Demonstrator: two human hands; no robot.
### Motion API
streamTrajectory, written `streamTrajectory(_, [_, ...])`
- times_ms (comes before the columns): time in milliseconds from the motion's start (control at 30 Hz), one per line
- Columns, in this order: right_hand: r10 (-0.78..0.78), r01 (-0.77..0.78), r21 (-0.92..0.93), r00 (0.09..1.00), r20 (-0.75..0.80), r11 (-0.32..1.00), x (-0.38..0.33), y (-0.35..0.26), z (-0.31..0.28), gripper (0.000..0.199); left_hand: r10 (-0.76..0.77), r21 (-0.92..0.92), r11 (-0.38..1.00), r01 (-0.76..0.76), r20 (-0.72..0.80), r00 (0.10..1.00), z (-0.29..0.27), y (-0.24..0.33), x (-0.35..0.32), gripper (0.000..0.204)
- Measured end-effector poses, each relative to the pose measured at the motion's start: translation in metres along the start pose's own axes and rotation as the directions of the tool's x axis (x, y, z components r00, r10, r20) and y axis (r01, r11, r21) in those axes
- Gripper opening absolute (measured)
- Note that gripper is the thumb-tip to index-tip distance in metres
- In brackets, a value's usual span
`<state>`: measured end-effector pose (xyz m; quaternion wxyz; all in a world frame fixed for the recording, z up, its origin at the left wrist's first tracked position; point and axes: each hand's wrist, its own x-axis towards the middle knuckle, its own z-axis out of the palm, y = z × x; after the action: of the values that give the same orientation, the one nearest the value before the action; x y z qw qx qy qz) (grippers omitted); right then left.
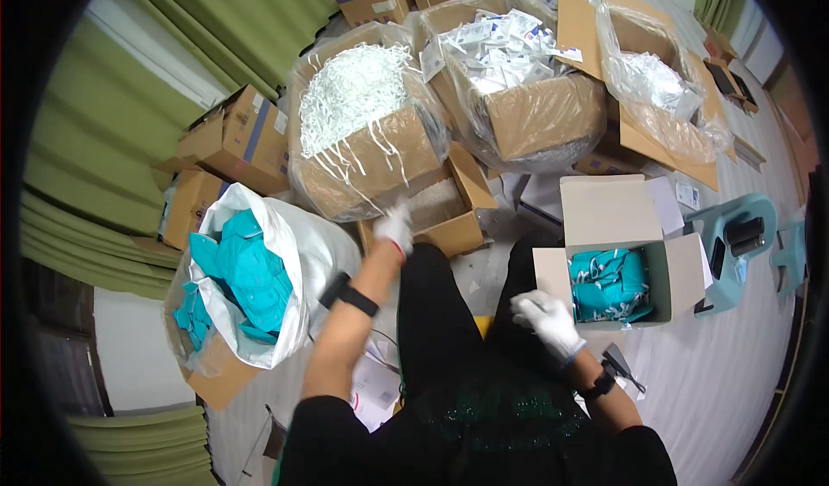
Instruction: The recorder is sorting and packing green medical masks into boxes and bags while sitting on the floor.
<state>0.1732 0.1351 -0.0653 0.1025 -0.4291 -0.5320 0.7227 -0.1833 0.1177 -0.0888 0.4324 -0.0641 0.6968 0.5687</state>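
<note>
My left hand (395, 227), in a white glove, is stretched forward over the edge of a low open carton (466, 237). Motion smears its fingers. White cords (356, 88) heap up in a plastic-lined carton just beyond it, and several strands hang down its front. My right hand (550, 324), also gloved, hovers above my right thigh, by the left side of an open box (604, 209). Its fingers are loosely bent and a little apart, with nothing visible in them. Teal folded pieces with white cords (609, 287) lie inside that box.
At the left stands a white sack (319, 244) filled with teal folded pieces (250, 270). Plastic-lined cartons behind hold white packets (509, 45) and clear-wrapped items (661, 84). To the right is a teal stool (734, 218) with dark objects on it. Green curtains (104, 114) hang at the left.
</note>
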Motion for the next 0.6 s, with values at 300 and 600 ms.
streamTrajectory(300, [0.091,-0.014,0.291,0.964,-0.25,0.956,-0.037,0.006,-0.027,0.021,0.241,-0.462,0.885,-0.064,0.336,0.911,-0.037,0.246,0.014,0.084])
streamTrajectory(600, [0.013,-0.04,-0.116,0.974,-0.226,0.992,-0.036,-0.009,-0.083,0.02,-0.085,-0.428,0.879,0.21,0.293,0.952,-0.024,-0.045,0.028,0.021])
